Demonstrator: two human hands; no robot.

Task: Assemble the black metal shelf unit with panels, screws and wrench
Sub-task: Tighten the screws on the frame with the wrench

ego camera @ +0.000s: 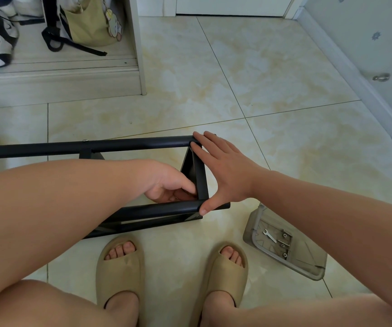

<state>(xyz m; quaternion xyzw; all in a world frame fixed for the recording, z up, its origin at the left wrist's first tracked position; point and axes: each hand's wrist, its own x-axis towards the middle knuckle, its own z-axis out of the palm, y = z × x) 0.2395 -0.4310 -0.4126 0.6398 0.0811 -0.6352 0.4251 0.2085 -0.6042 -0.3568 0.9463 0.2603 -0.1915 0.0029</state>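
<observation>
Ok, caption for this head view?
Left hand grips and right hand braces the black shelf frame; wrench lies in a tray.

The left hand (164, 182) curls its fingers (183, 184) round the panel (201, 178), with the tips hidden beneath. Left of them, the forearm (72, 190) covers the middle of the frame (119, 146), whose far end leaves the picture.
</observation>
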